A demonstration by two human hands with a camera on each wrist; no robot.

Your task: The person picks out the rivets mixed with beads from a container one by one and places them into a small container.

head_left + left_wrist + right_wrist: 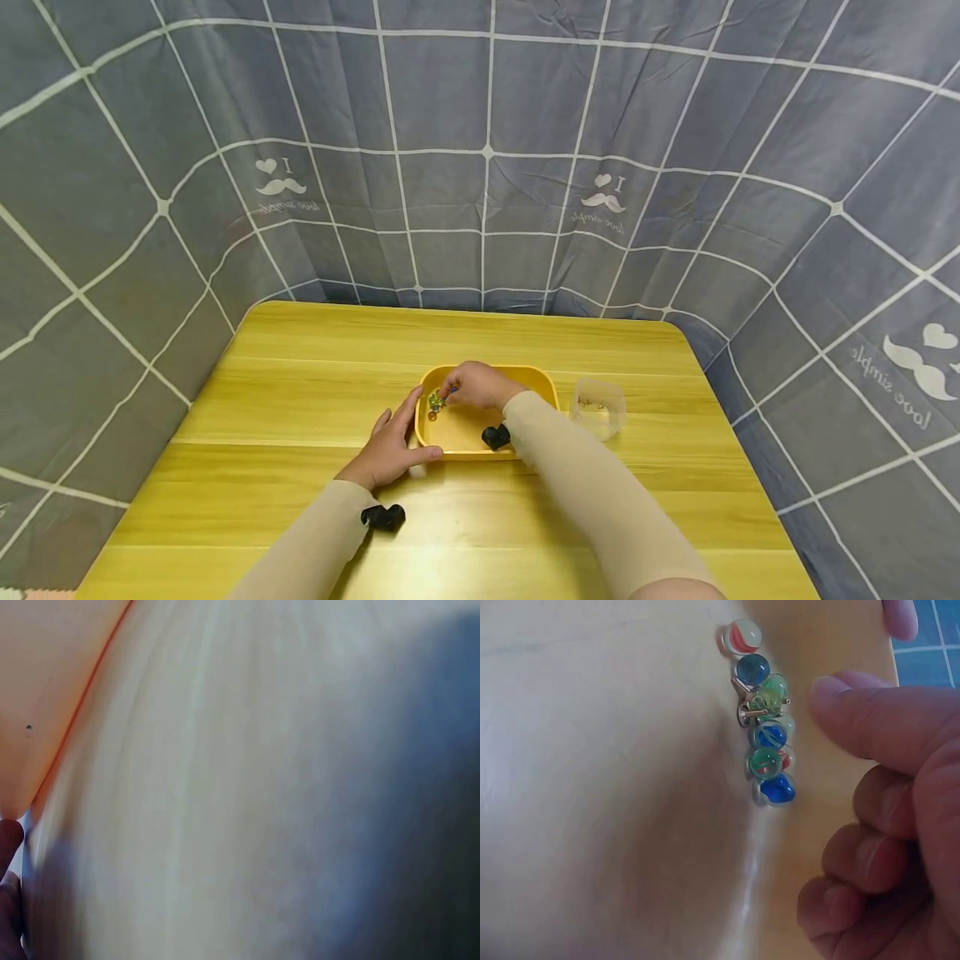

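Note:
A yellow tray (pixel 461 431) lies on the table, and my left hand (pixel 386 454) holds its near left corner, thumb along the front wall and fingers along the left side. My right hand (pixel 480 386) is inside the tray, above its left end. In the right wrist view a row of glass marbles (pixel 770 736) lies along the tray wall, with small metal pins (pixel 744 714) among them. The right thumb (pixel 885 720) points at the row from a small distance; its other fingers are curled, with nothing visible between them. Blur fills most of the left wrist view.
To the right of the tray stands a clear plastic container (pixel 615 404) with a few small things at its bottom. The wood-grain table (pixel 300 358) reaches back to a grey checked cloth (pixel 442 192) that hangs around it. Black wrist cameras (pixel 384 517) sit on both sleeves.

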